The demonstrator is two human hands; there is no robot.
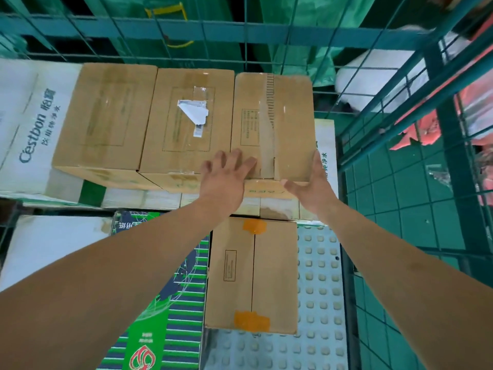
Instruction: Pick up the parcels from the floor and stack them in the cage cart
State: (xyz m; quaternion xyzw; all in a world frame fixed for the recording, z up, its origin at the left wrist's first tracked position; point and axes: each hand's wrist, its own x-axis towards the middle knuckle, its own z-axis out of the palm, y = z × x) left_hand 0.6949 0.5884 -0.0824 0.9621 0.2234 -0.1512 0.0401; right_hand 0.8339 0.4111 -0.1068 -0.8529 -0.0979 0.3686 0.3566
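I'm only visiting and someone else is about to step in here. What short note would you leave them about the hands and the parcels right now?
Left hand: open, fingers flat on the top near edge of the right-hand brown box.
Right hand: open, palm against that box's right near corner.
That box sits last in a row of three on the upper layer in the green cage cart, beside the box with the torn label.
Done: several parcels stacked, including the orange-taped box lower down.
Left: square this box up, then fetch more; the floor parcels are out of view.
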